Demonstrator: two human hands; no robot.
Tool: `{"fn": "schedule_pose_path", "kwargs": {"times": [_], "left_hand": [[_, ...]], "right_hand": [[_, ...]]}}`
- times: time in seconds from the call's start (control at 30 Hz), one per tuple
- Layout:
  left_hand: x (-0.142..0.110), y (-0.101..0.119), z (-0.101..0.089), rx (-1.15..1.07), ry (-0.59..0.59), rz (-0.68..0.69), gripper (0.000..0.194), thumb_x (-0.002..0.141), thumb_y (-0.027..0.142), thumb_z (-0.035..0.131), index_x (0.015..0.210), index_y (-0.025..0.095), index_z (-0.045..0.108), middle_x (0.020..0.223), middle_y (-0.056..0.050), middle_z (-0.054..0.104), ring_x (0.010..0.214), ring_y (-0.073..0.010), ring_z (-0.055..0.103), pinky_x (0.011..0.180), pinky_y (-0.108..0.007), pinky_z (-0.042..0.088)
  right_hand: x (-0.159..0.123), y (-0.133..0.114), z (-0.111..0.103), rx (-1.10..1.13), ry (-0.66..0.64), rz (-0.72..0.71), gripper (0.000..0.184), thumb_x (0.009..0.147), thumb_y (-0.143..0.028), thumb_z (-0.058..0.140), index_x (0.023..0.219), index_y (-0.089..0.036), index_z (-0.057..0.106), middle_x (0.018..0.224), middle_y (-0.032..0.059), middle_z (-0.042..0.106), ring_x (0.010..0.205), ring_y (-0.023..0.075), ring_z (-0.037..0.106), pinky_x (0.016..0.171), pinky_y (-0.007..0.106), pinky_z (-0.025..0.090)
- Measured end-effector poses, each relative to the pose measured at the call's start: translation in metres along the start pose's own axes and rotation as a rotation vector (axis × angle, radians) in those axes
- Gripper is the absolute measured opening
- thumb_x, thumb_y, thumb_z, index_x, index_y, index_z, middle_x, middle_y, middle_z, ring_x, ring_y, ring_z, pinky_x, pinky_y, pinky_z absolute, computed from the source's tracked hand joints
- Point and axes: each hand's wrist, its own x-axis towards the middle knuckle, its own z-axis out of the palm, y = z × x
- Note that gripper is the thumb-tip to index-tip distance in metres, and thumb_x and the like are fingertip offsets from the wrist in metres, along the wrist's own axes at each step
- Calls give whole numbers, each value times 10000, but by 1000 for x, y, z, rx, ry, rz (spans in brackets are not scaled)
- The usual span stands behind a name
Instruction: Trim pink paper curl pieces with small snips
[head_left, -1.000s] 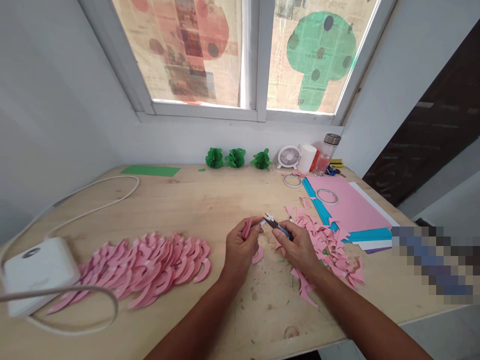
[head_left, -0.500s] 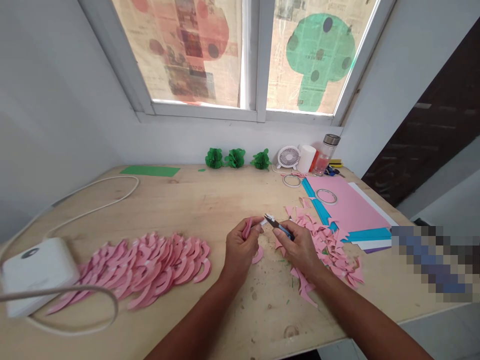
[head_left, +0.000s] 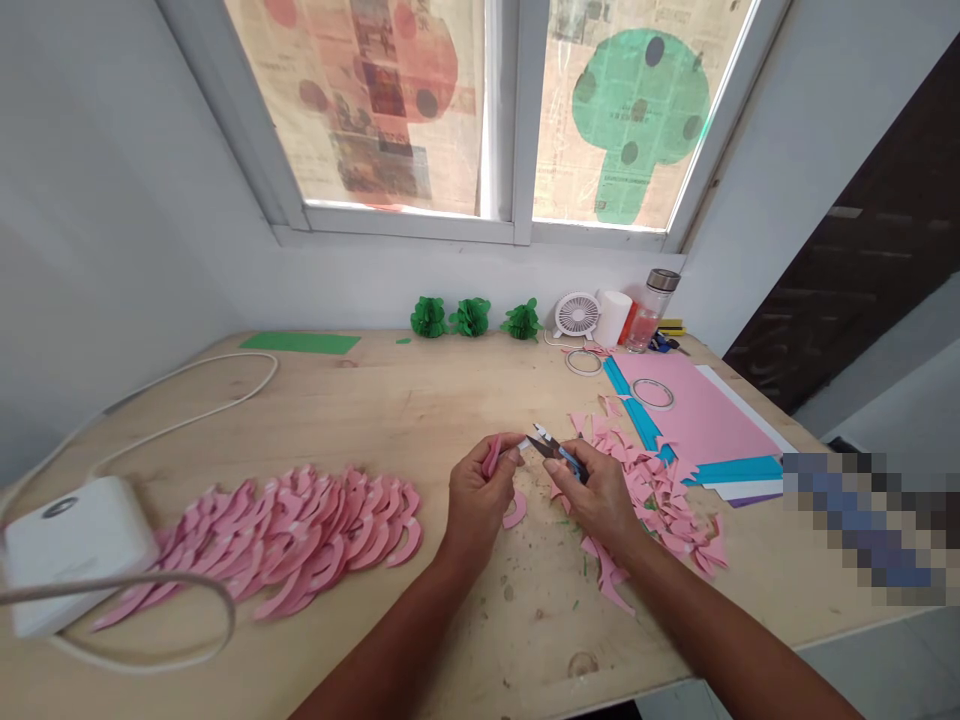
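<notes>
Between the fingers of my left hand [head_left: 484,485] a curved pink paper piece [head_left: 492,457] is pinched, with a small white strip [head_left: 524,443] sticking out at the fingertips. My right hand [head_left: 596,490] is closed around the handles of scissors [head_left: 546,441], whose blades stand apart close to that strip. Another pink paper curve [head_left: 515,510] lies on the table just under my left hand. Pink paper scraps [head_left: 660,490] are strewn beside and beyond my right hand. Off to the left lies a large overlapping pile of pink curved paper pieces [head_left: 315,530].
A white box-shaped device [head_left: 79,555] with a looping cable stands at the left. Green paper pompoms [head_left: 473,316], a small fan [head_left: 577,315] and a glass bottle [head_left: 651,312] line the wall. Tape rolls [head_left: 653,393] and coloured paper sheets [head_left: 712,420] lie at the right.
The scissor blades have spread apart and the white bit at their tips has shifted. Both hands stay almost where they were, the left still pinching the pink paper piece.
</notes>
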Motion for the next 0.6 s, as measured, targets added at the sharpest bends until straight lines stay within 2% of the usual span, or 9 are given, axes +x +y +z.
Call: {"fn": "schedule_pose_path", "kwargs": {"times": [0.6], "left_hand": [[-1, 7, 2, -35, 28, 40, 244, 679, 301, 643, 871, 152, 621, 647, 46, 491, 350, 4, 303, 333, -154, 216]], "right_hand": [[1, 1, 1, -4, -40, -18, 220, 786, -359, 539, 826, -167, 639, 585, -36, 467, 537, 98, 405, 494, 203, 293]]}}
